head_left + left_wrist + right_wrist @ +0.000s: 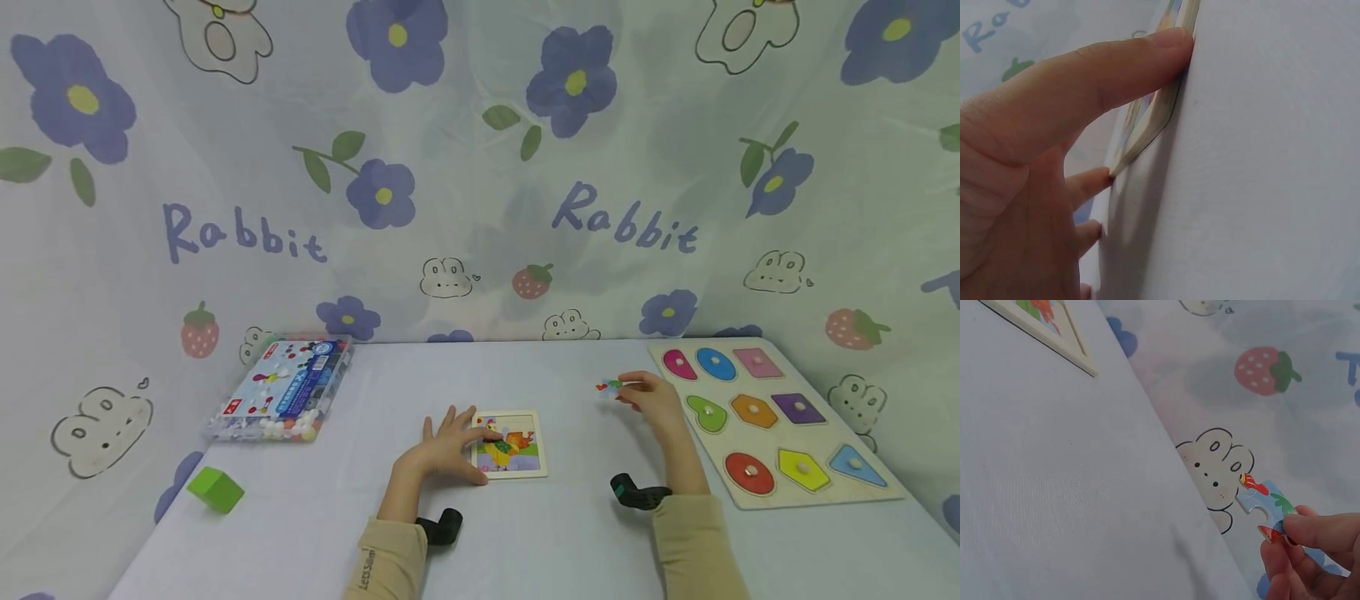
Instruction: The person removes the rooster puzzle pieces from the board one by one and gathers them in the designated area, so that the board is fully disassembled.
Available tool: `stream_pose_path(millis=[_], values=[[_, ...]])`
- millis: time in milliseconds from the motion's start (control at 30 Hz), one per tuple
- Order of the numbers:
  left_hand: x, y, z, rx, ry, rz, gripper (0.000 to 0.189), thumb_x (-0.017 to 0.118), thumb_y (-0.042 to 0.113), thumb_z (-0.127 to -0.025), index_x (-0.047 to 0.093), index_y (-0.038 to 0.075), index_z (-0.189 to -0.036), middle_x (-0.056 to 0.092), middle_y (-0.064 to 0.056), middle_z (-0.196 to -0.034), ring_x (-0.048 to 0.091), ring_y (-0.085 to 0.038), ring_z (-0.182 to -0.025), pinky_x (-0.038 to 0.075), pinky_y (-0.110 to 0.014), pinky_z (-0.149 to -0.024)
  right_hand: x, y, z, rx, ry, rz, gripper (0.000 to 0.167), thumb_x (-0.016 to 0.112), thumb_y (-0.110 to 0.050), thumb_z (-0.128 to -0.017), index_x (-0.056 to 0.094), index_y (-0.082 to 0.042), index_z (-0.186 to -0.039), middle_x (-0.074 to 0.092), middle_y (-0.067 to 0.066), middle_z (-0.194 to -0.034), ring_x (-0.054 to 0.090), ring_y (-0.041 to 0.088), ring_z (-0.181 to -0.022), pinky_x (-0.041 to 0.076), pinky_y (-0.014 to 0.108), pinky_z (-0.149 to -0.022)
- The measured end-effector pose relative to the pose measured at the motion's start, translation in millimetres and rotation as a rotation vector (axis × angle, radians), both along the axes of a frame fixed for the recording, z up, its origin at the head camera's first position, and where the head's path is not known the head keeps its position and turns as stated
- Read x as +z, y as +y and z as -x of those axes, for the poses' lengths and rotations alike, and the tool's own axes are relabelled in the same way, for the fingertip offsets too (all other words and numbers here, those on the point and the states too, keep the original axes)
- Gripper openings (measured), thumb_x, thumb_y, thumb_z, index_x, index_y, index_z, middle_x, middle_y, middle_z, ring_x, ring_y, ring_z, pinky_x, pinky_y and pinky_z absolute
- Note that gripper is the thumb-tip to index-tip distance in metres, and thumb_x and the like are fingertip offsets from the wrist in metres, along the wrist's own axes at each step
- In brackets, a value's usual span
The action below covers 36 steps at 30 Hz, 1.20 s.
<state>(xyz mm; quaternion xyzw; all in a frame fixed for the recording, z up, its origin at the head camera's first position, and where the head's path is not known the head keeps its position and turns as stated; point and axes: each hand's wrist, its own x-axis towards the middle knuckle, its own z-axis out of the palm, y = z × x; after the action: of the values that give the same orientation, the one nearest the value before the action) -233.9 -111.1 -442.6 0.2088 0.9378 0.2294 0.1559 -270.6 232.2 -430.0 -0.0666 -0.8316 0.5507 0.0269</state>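
A small jigsaw puzzle in a pale wooden frame [543, 454] lies on the table in front of me, with an orange and green picture. My left hand [442, 450] rests at its left side, fingers spread. One fingertip touches the picture, and the thumb [1166, 40] presses against the frame's edge in the left wrist view. To the right, my right hand [654, 402] pinches a jigsaw piece [1263, 503] between thumb and fingers, raised above the table. The piece is light blue with red and green print, and my fingertips hide part of it.
A shape board [720, 450] with colourful knobbed pieces lies at the right. At the back left is a clear plastic case [273, 387] with a printed cover. A green block [216, 489] sits at the left edge. Behind hangs a patterned curtain [465, 167].
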Motion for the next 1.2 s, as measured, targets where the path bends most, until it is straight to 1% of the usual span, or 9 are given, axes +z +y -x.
stream_pose_path(millis=[200,367,500,567,700,833,967,1100,1200], values=[[0.2,0.1,0.7,-0.003,0.005,-0.001,0.062,0.078,0.036,-0.070,0.056,0.030,-0.127,0.019,-0.012,-0.152,0.003,-0.042,-0.139,-0.006,-0.069,-0.101,2.6,9,-3.9,-0.050,-0.032,0.012,0.036,0.060,-0.015,-0.089,0.056,0.001,-0.121,0.065,-0.006,-0.082,0.053,0.016,-0.063,0.045,0.028,-0.050],[-0.8,0.2,1.9,-0.009,0.008,-0.002,0.061,0.078,0.036,-0.070,0.055,0.030,-0.127,0.019,-0.012,-0.152,0.003,-0.043,-0.139,-0.006,-0.070,-0.100,2.3,15,-6.5,-0.054,-0.011,0.010,0.036,0.059,-0.013,-0.089,0.056,0.005,-0.120,0.064,-0.003,-0.082,0.055,0.014,-0.065,0.047,0.026,-0.054],[-3.2,-0.5,1.9,-0.005,0.004,0.004,0.061,0.078,0.036,-0.070,0.056,0.031,-0.126,0.019,-0.012,-0.152,0.002,-0.043,-0.139,-0.006,-0.070,-0.100,-1.3,18,-8.0,-0.032,-0.061,0.004,0.034,0.058,-0.009,-0.089,0.056,0.008,-0.119,0.066,0.001,-0.079,0.054,0.012,-0.060,0.046,0.025,-0.053],[-4.0,-0.7,1.8,-0.005,0.003,0.000,0.061,0.078,0.036,-0.070,0.056,0.031,-0.126,0.019,-0.012,-0.152,0.002,-0.043,-0.139,-0.006,-0.070,-0.100,-4.4,19,-7.8,-0.020,-0.093,-0.010,0.033,0.059,-0.008,-0.088,0.057,0.009,-0.117,0.066,0.001,-0.076,0.055,0.010,-0.059,0.045,0.024,-0.053],[-3.9,-0.7,2.3,-0.002,0.009,-0.007,0.061,0.078,0.036,-0.070,0.056,0.030,-0.126,0.019,-0.012,-0.152,0.002,-0.043,-0.139,-0.007,-0.070,-0.100,-9.8,18,-6.6,-0.004,-0.115,-0.055,0.029,0.062,-0.006,-0.086,0.061,0.010,-0.110,0.066,-0.001,-0.075,0.056,0.006,-0.061,0.046,0.020,-0.055],[-3.6,-0.8,2.3,-0.001,0.010,-0.010,0.061,0.078,0.036,-0.070,0.056,0.030,-0.126,0.019,-0.013,-0.152,0.002,-0.043,-0.139,-0.007,-0.070,-0.100,-11.4,13,-7.4,-0.017,-0.103,-0.115,0.027,0.063,-0.005,-0.084,0.063,0.010,-0.105,0.067,0.009,-0.083,0.056,0.005,-0.060,0.046,0.019,-0.055],[-3.5,-0.8,2.4,-0.001,0.007,-0.009,0.061,0.078,0.036,-0.070,0.056,0.030,-0.126,0.019,-0.013,-0.152,0.002,-0.042,-0.139,-0.007,-0.070,-0.100,-11.5,10,-8.2,-0.045,-0.072,-0.249,0.024,0.066,-0.008,-0.080,0.066,0.007,-0.100,0.067,0.018,-0.090,0.057,0.011,-0.066,0.044,0.021,-0.056],[-4.0,-0.7,2.8,-0.003,0.008,-0.004,0.061,0.078,0.037,-0.070,0.056,0.031,-0.126,0.019,-0.012,-0.152,0.002,-0.042,-0.139,-0.006,-0.070,-0.100,-15.8,9,-6.5,-0.068,-0.048,-0.372,0.023,0.066,-0.011,-0.079,0.068,0.004,-0.097,0.067,0.018,-0.088,0.058,0.023,-0.075,0.042,0.026,-0.058],[-4.4,-1.2,2.9,-0.004,0.006,-0.007,0.061,0.078,0.037,-0.070,0.055,0.031,-0.127,0.018,-0.012,-0.152,0.002,-0.042,-0.139,-0.007,-0.070,-0.100,-19.0,7,-4.9,-0.082,-0.029,-0.413,0.023,0.066,-0.011,-0.079,0.068,0.003,-0.097,0.067,0.017,-0.085,0.060,0.025,-0.075,0.042,0.028,-0.059]])
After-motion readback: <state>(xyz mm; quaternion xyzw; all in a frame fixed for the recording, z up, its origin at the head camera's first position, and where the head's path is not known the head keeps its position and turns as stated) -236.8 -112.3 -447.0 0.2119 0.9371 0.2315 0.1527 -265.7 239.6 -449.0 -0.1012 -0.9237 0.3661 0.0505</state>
